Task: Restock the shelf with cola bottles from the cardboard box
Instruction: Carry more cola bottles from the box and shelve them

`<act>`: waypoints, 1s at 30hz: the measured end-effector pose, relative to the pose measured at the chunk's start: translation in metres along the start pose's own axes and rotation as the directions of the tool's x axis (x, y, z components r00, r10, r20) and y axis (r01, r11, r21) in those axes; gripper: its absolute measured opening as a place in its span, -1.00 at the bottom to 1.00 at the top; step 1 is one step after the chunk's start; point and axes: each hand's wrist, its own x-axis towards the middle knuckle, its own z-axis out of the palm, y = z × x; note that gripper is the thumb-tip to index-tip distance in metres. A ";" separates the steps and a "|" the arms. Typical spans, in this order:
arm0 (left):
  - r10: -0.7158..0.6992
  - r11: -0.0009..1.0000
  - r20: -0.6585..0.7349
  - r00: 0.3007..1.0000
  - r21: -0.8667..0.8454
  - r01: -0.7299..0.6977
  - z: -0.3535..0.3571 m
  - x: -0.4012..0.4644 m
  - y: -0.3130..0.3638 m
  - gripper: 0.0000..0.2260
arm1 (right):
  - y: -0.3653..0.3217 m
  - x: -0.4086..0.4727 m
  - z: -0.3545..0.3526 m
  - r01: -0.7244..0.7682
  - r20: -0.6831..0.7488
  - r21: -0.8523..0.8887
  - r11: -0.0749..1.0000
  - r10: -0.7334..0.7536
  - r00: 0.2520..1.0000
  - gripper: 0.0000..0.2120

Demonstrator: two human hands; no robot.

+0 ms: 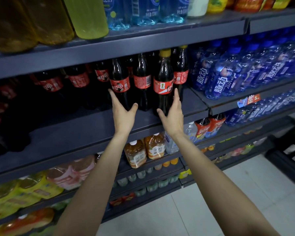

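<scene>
Both hands at the cola bottles, centre of frame, middle shelf (92, 126). Left hand (123, 114): fingers straight, flat against the side of one cola bottle (120, 86), thumb spread out, no wrap. Right hand (172, 116): same, fingers straight along the yellow-capped bottle (163, 82), thumb splayed. Neither is gripping; looks like squaring up or pushing the front bottles.

More cola runs left along the shelf into the dark. Cardboard box not in view.

Handling, my read: full plastic bottles, fairly heavy, stiff walls, smooth and a bit slippery. Tall and narrow, so tippy if pushed high. Take hold low on the body under the label, or at the neck.

Text: red cola labels carry Chinese characters, too blurred to read. Blue bottles (228, 77) at right read 脉动. Price tag (249, 99) below them shows "5".
</scene>
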 end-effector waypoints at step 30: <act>-0.325 0.868 0.943 0.076 0.329 -0.373 0.529 -0.531 -0.020 -0.72 | 0.436 -0.434 -0.566 -0.884 -0.290 -0.008 0.467 0.845 0.449 -0.55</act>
